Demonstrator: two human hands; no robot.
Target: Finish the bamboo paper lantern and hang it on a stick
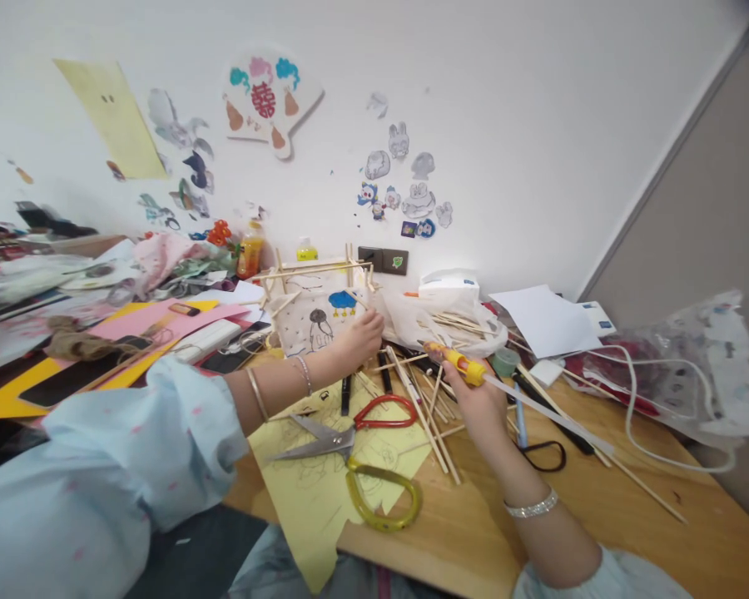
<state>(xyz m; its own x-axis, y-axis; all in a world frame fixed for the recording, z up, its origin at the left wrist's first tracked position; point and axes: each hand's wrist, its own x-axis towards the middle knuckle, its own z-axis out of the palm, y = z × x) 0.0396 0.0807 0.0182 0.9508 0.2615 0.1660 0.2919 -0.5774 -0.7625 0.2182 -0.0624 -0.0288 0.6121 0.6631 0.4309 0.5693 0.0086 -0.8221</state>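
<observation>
My left hand [362, 339] is closed at the right side of a small frame of wooden sticks [312, 269]. Its fingertips pinch a short wooden stick [356, 299] against the frame. A white panel [296, 323] drawn with a blue cloud and a figure stands in the frame. To the right, my right hand [478, 408] is wrapped round a yellow hot glue gun [465, 364], its tip toward the frame. A long translucent glue stick [549, 413] sticks out of the gun's back. Scissors [343, 437] with red and yellow handles lie open between my forearms.
Loose wooden sticks [434, 433] cover the desk between my hands. Yellow paper [305, 516] lies under the scissors. A plastic bag [405, 320] with sticks is behind. A white cable [632, 399] loops at right. Papers and a phone [68, 378] crowd the left.
</observation>
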